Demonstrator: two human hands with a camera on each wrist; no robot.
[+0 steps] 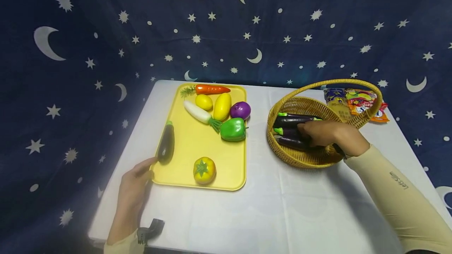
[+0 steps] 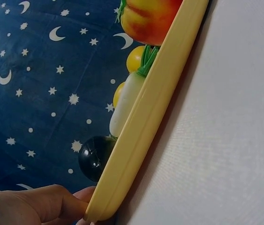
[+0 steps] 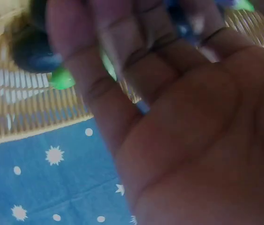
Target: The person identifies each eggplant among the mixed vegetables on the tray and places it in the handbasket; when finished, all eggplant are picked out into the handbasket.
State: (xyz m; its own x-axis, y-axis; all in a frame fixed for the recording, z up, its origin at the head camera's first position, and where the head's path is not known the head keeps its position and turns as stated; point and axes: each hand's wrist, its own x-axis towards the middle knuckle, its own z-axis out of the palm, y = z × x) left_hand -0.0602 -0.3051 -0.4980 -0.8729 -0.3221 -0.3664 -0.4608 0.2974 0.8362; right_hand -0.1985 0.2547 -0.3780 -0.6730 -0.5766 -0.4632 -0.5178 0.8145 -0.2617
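My left hand (image 1: 135, 179) is at the near left corner of the yellow tray (image 1: 197, 144), pinching its rim (image 2: 141, 131) between thumb and fingers. Just past those fingers lies a dark eggplant (image 1: 166, 142) along the tray's left side. Inside the wicker basket (image 1: 300, 164), my right hand (image 1: 326, 133) reaches down over several eggplants (image 1: 291, 120) with green stems. Its palm (image 3: 193, 126) shows bare in the right wrist view, the fingers spread and extended toward the eggplants. The fingertips are partly hidden and blurred there.
On the tray lie a carrot (image 1: 212, 89), lemon (image 1: 203, 102), mango (image 1: 223, 106), white radish (image 1: 196, 111), purple onion (image 1: 240, 110), green pepper (image 1: 233, 129) and yellow-red tomato (image 1: 204, 170). The basket's tall handle (image 1: 339, 81) arches overhead. Snack bags (image 1: 367, 103) lie behind it.
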